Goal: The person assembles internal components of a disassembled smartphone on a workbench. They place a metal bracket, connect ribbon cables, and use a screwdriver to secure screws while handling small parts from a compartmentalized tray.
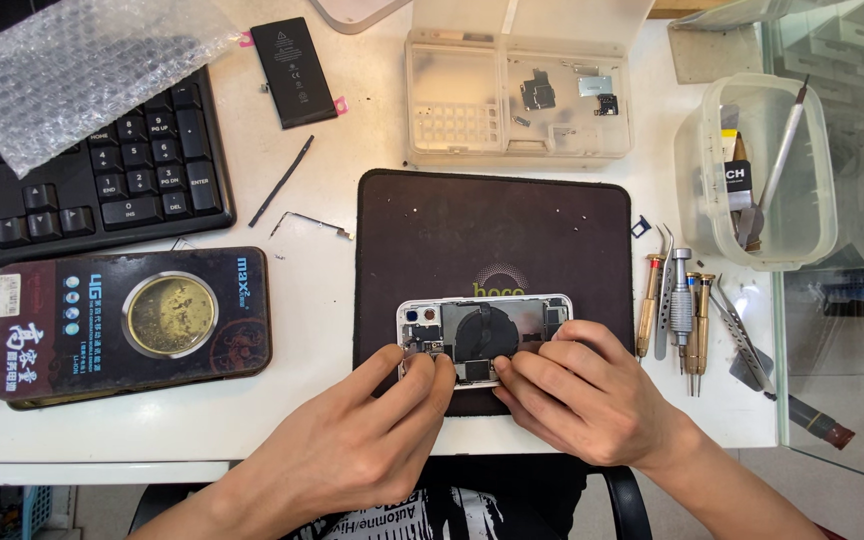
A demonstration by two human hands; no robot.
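An opened phone body (482,325) with a silver frame lies on a dark work mat (492,225), its inner parts and a round black coil showing. My left hand (352,440) rests on the phone's near left edge, fingertips pressed on the internals. My right hand (577,395) holds the near right side, fingers curled over the frame and touching the middle parts. Both hands cover the phone's lower edge. No tool is visible in either hand.
A black battery (294,72), a thin black strip (282,180) and a keyboard (82,170) lie at the left, with bubble wrap (72,60) and a dark box (132,325). A clear parts tray (517,95) sits behind. Screwdrivers and tweezers (687,305) and a tool tub (757,170) are right.
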